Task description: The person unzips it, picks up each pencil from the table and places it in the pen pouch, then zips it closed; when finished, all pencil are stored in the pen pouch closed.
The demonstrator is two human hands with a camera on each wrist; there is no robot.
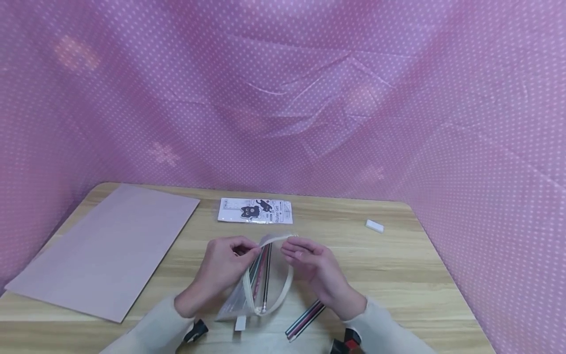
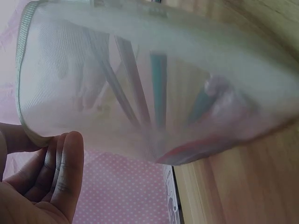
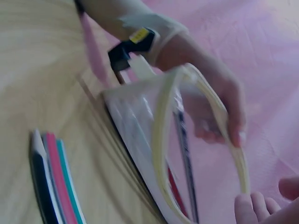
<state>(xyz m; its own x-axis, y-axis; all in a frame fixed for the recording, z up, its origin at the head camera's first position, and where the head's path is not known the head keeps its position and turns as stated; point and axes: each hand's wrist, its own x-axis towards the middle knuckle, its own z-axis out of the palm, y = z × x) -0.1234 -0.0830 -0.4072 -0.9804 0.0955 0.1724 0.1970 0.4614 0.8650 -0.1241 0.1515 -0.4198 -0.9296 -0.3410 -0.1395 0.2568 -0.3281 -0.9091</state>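
A translucent pencil pouch [image 1: 234,301] with a cream zipper edge stands tilted on the table, its mouth spread wide. Several pencils [image 1: 267,275] lean inside it; through the mesh in the left wrist view, teal and dark pencils [image 2: 159,88] show blurred. My left hand [image 1: 223,263] pinches the left part of the rim between thumb and fingers. At the opposite side, my right hand [image 1: 320,270] has its fingers fairly straight, the tips touching the rim, with the thumb apart in the right wrist view. Several loose pencils [image 1: 305,320] lie on the table below the right hand.
A large greyish-pink sheet [image 1: 106,250] covers the table's left side. Behind the pouch lies a packaged ruler set [image 1: 255,211] with black cats on it. A white eraser [image 1: 374,225] sits at the back right. Pink dotted cloth [image 1: 283,123] surrounds the table.
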